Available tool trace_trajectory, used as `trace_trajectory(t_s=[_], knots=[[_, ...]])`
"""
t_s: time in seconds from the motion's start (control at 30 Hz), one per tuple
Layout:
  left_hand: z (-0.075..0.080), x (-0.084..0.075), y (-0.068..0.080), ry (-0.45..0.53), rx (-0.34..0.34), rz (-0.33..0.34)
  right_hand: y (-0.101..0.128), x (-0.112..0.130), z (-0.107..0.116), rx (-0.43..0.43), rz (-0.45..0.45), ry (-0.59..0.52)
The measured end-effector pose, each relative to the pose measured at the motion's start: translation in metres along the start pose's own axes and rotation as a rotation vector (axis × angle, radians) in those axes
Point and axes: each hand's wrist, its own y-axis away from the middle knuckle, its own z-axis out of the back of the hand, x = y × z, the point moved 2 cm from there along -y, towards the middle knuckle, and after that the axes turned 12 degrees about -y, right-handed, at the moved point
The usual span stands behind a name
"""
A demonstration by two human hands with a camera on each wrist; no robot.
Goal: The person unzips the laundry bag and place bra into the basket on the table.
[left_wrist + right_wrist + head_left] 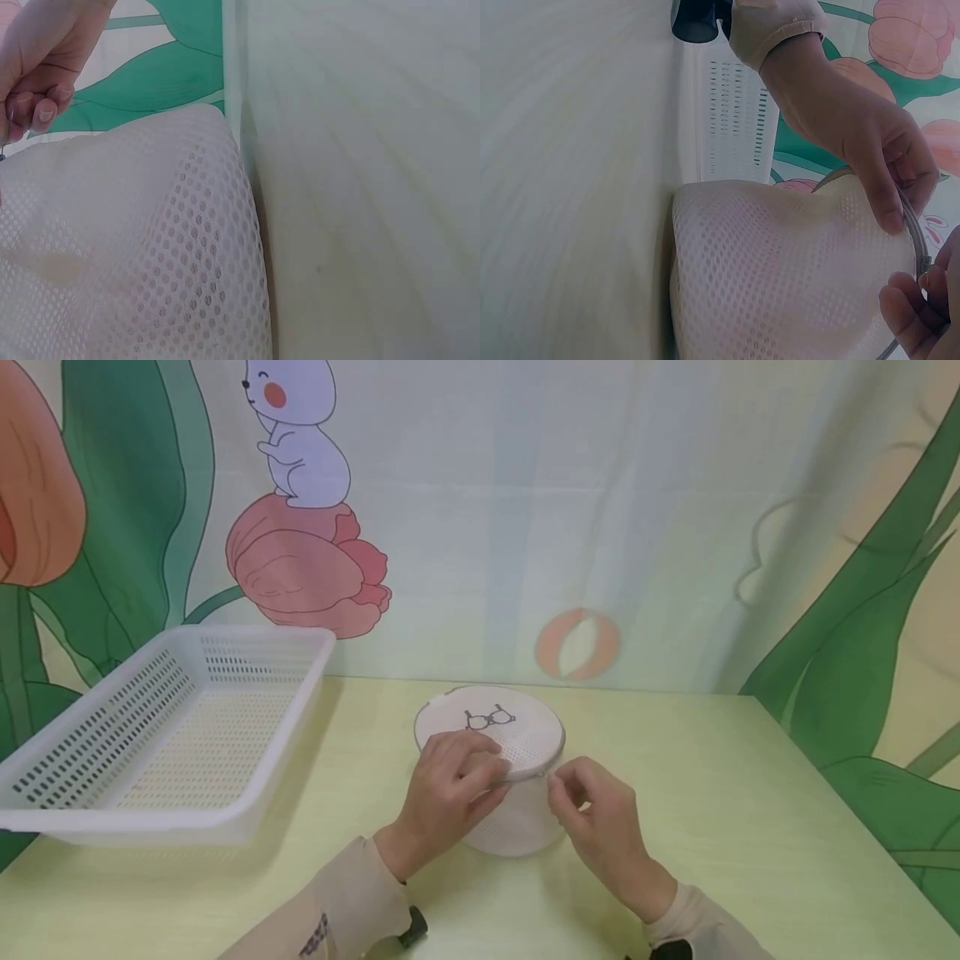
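Note:
A round white mesh container (517, 731) with a small glasses drawing on its flat lid stands in the middle of the table; its mesh wall fills the left wrist view (150, 262) and the right wrist view (780, 270). My left hand (457, 768) grips its near rim, fingers on the lid and thumb down the side (855, 127). My right hand (581, 793) is at the rim just to the right, with fingertips (34, 109) pinched on a small metal zipper pull. A metal zip line runs round the rim (915, 225).
A white perforated plastic basket (97, 727) lies tilted at the left of the pale green table (750, 827). A printed curtain with tulips, leaves and a rabbit hangs right behind the table.

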Motion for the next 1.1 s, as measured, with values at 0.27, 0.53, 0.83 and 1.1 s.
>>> trace_trajectory(t_s=[0.27, 0.53, 0.83, 1.1], knots=[[-0.001, 0.005, 0.001, 0.059, -0.020, 0.000, 0.000, -0.002, 0.002, 0.001, -0.028, 0.016], [-0.001, 0.009, 0.002, 0.100, -0.012, 0.001, 0.000, -0.003, 0.003, 0.010, -0.035, 0.026], [0.001, 0.018, 0.004, 0.156, 0.008, -0.012, 0.000, -0.002, 0.003, 0.016, -0.068, 0.023], [0.002, 0.022, 0.005, 0.205, -0.020, -0.024, 0.000, -0.001, 0.004, 0.014, -0.069, 0.018]])
